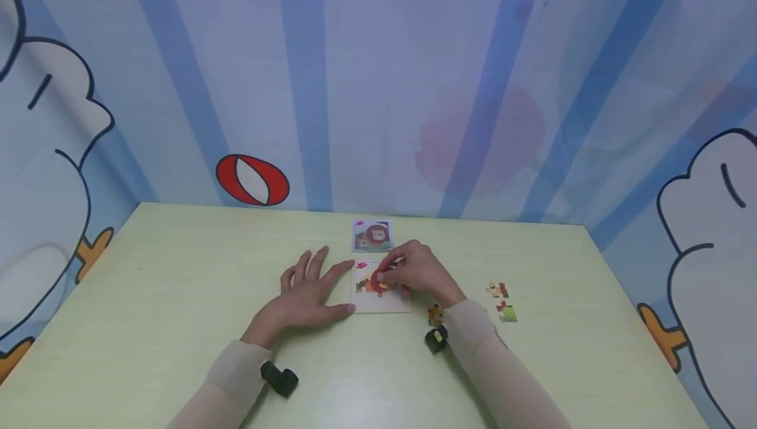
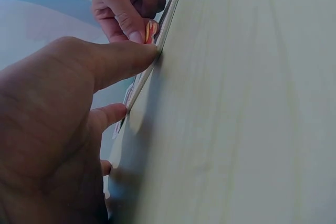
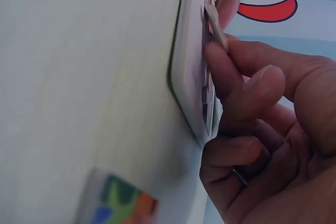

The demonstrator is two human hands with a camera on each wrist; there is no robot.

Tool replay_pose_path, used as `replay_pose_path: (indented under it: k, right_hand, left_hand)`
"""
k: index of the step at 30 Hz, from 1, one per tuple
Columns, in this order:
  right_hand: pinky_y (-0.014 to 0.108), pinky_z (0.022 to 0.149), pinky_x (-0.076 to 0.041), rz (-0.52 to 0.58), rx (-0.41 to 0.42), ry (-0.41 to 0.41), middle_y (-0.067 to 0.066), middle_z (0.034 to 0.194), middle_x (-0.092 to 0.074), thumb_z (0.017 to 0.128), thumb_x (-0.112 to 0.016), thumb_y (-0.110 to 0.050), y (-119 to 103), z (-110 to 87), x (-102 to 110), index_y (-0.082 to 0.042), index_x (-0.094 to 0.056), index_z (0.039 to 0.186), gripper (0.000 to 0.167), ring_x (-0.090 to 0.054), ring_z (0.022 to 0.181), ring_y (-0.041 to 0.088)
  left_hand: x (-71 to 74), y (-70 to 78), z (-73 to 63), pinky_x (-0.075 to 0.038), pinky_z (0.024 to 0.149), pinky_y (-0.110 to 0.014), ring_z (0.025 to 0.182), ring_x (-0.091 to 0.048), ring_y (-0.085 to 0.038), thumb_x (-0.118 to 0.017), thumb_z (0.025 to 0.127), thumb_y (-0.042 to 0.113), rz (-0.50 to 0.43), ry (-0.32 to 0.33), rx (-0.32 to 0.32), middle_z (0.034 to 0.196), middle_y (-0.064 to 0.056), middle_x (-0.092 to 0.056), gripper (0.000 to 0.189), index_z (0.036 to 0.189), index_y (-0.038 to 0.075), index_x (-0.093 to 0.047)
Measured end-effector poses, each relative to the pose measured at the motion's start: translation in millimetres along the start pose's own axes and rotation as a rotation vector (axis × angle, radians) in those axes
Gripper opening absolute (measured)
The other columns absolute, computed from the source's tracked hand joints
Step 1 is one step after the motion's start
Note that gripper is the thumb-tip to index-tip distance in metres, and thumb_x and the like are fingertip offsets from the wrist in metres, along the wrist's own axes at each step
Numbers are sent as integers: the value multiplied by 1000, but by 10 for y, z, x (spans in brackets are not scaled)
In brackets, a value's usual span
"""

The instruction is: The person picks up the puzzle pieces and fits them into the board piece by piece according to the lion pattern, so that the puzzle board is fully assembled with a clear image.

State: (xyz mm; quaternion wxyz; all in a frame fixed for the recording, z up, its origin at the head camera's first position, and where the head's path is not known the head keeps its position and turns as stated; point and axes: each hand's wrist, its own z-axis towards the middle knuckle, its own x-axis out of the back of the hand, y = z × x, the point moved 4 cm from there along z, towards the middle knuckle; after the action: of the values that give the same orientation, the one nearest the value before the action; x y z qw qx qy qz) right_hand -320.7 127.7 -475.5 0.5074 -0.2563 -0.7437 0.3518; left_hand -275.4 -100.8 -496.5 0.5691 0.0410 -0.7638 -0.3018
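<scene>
Red puzzle piece [image 1: 376, 281] pinched by right fingers [image 3: 226, 72], left fingers [image 1: 338, 270] spread, two rightmost pieces [image 1: 506, 313] head-view only

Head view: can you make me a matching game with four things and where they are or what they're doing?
1. Right hand
2. Ball
3. Left hand
4. Lion card

A. drawn on the backdrop
B. touching the board's left edge
C. on the table, just past the board
D. pinching a piece

Pairs: 1-D, 2-A, 3-B, 4-C
</scene>
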Motion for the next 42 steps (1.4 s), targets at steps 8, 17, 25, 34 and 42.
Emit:
replay_pose_path:
  k: [8,17,25,34,42]
  right_hand:
    - [24,50,-40,-106,8,40,-1,65,-65,90,-86,-16,-90,-14,2,-15,-83,90,4,-49,51,12]
    - [25,52,-39,-154,-5,52,-1,66,-65,90,-87,-19,-50,3,-19,-17,-80,93,9,-50,55,13]
    - [25,51,-39,-154,26,57,0,60,-62,89,-87,-19,-63,-28,-12,-16,-79,103,16,-50,50,13]
    - [29,53,-41,-48,46,47,8,60,-66,91,-84,-21,-12,-83,77,-16,-79,116,25,-53,47,17]
    - [34,68,-56,-12,91,35,9,93,-84,98,-78,-25,51,-135,279,-14,-76,129,33,-74,66,22]
  left_hand:
    - [4,14,-3,-3,125,-80,165,7,-54,-68,96,55,-17,9,-14,181,-22,-3,85,169,28,-34]
    - [7,18,-13,-3,125,-80,166,7,-53,-67,97,55,-12,4,-5,182,-21,-2,83,169,30,-33]
    - [5,17,-12,-2,125,-80,166,7,-53,-68,96,55,-26,12,-17,181,-21,-3,84,168,29,-34]
    - [-6,11,-3,-3,123,-82,164,5,-55,-69,95,57,-37,27,-41,180,-24,-5,85,167,27,-36]
    - [-49,-48,26,-1,125,-79,165,6,-52,-69,95,57,-35,39,-31,181,-21,-4,86,168,30,-34]
